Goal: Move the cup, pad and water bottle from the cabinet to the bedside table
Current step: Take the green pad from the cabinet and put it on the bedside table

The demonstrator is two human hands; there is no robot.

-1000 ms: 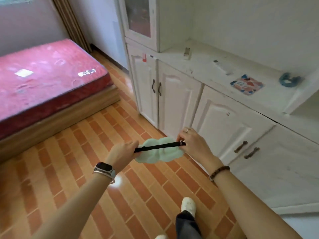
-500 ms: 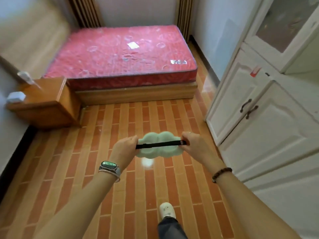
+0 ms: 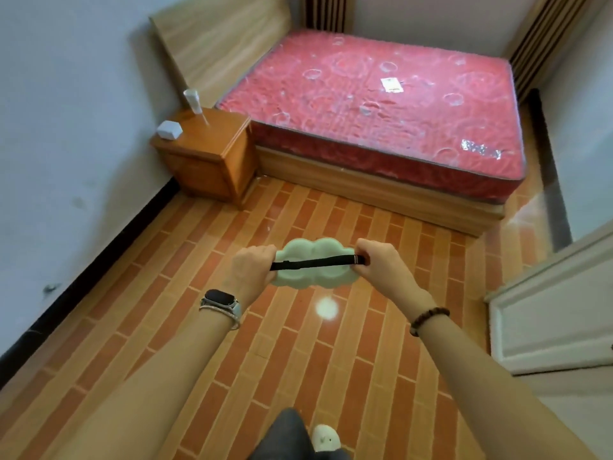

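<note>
I hold a pale green cloud-shaped pad (image 3: 315, 257) with a black strap across it, out in front of me above the floor. My left hand (image 3: 253, 268) grips its left end and my right hand (image 3: 381, 262) grips its right end at the strap buckle. The wooden bedside table (image 3: 212, 154) stands far left, against the wall beside the bed. On its top sit a clear water bottle (image 3: 194, 102) at the back and a small white cup (image 3: 170, 130) near the left edge. The cabinet (image 3: 557, 313) shows only as a white door at the right edge.
A bed with a red mattress (image 3: 391, 107) and wooden frame fills the far side of the room. Orange brick-pattern floor (image 3: 205, 293) lies between me and the table. A white wall with a black skirting runs along the left. My shoe (image 3: 326, 438) shows at the bottom.
The view has swung left, away from the cabinet toward the bed and bedside table. Both hands keep the same grip on the pad.
</note>
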